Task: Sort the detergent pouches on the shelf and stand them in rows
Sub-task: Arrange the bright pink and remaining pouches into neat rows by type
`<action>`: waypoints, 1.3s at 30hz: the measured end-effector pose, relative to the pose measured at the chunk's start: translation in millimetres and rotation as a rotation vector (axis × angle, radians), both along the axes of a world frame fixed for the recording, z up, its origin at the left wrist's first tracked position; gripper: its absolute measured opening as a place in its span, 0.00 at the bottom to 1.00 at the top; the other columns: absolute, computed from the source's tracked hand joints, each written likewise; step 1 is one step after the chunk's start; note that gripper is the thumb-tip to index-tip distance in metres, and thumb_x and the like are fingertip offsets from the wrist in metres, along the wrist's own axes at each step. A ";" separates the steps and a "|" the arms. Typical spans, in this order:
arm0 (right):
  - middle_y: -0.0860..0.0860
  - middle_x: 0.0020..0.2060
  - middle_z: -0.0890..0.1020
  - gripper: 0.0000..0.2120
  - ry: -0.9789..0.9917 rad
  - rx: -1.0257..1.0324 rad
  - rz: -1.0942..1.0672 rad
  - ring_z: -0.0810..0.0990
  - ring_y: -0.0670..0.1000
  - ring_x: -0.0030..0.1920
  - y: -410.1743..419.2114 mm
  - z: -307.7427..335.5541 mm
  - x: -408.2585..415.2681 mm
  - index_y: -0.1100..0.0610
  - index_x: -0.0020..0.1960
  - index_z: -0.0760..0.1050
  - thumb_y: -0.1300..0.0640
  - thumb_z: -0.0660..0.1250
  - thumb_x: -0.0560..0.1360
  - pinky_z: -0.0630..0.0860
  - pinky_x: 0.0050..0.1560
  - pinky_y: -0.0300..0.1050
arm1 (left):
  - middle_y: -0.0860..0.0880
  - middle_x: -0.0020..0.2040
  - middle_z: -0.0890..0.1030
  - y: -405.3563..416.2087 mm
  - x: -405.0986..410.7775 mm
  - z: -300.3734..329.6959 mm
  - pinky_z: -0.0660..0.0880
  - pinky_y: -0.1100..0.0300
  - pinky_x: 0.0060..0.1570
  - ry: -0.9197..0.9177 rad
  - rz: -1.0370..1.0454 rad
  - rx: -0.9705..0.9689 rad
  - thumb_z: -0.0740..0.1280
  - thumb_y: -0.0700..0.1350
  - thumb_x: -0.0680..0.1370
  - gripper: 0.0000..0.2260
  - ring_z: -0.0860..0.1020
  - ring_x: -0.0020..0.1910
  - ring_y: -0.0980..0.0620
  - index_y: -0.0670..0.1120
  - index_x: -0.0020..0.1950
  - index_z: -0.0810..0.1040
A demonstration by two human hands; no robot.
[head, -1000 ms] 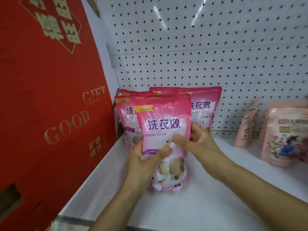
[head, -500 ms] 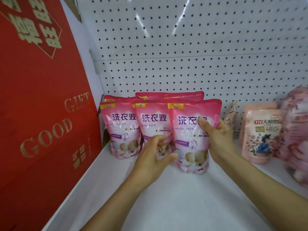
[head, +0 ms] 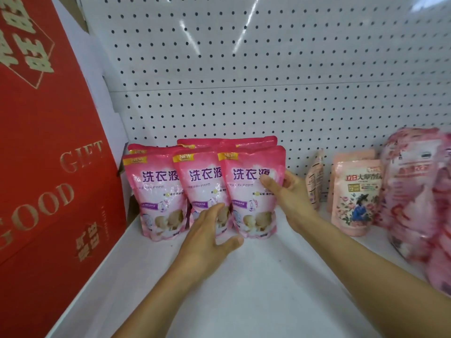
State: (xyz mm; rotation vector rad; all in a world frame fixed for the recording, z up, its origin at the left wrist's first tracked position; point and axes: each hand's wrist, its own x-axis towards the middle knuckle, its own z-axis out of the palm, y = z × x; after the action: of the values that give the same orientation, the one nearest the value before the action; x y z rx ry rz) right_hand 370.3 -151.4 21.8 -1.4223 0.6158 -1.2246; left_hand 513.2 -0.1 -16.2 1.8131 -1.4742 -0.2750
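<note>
Three pink detergent pouches stand upright side by side on the white shelf (head: 256, 289): a left pouch (head: 157, 193), a middle pouch (head: 203, 186) and a right pouch (head: 249, 193). More pink pouches (head: 227, 141) stand behind them, mostly hidden. My right hand (head: 290, 196) grips the right pouch at its right edge, thumb across the front. My left hand (head: 210, 235) rests with its fingers spread against the bottom of the middle pouch, holding nothing.
A big red gift box (head: 48, 167) walls off the left side. Peach floral pouches (head: 353, 198) stand at the right, one turned sideways (head: 314, 181), and a blurred pink bag (head: 419, 206) lies at the far right. White pegboard (head: 268, 81) forms the back.
A second ago both hands held one pouch in front of the group. It now stands at the right end of the front row; my left hand slid down to the middle pouch's base.
</note>
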 end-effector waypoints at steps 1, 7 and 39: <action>0.48 0.45 0.86 0.08 0.022 -0.028 -0.015 0.85 0.49 0.48 1.3 -0.2 -5.8 0.54 0.51 0.79 0.60 0.73 0.73 0.80 0.47 0.43 | 0.62 0.66 0.68 0.3 -3.4 0.4 0.65 0.64 0.64 -0.028 -0.004 -0.022 0.72 0.54 0.75 0.30 0.67 0.66 0.62 0.55 0.74 0.63; 0.48 0.53 0.81 0.14 0.119 -0.199 -0.235 0.80 0.45 0.55 15.4 -7.3 -61.2 0.51 0.61 0.74 0.60 0.69 0.76 0.75 0.56 0.39 | 0.61 0.55 0.79 -21.3 -54.9 12.1 0.76 0.61 0.55 0.066 -0.210 -0.136 0.71 0.49 0.76 0.10 0.77 0.53 0.62 0.55 0.58 0.78; 0.43 0.41 0.84 0.05 1.089 -0.617 -0.365 0.82 0.47 0.44 42.3 69.7 -127.7 0.48 0.46 0.81 0.51 0.72 0.71 0.80 0.47 0.51 | 0.51 0.61 0.76 -26.0 -80.0 19.6 0.81 0.55 0.51 0.440 -0.066 -0.275 0.71 0.34 0.75 0.29 0.79 0.56 0.54 0.59 0.65 0.65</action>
State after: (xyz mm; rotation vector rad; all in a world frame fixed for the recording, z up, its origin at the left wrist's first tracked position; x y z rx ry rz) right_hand 242.6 -109.1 91.4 -2.6081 1.3417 -0.8400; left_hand 433.2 -26.2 3.4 1.3794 -1.1943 -0.4494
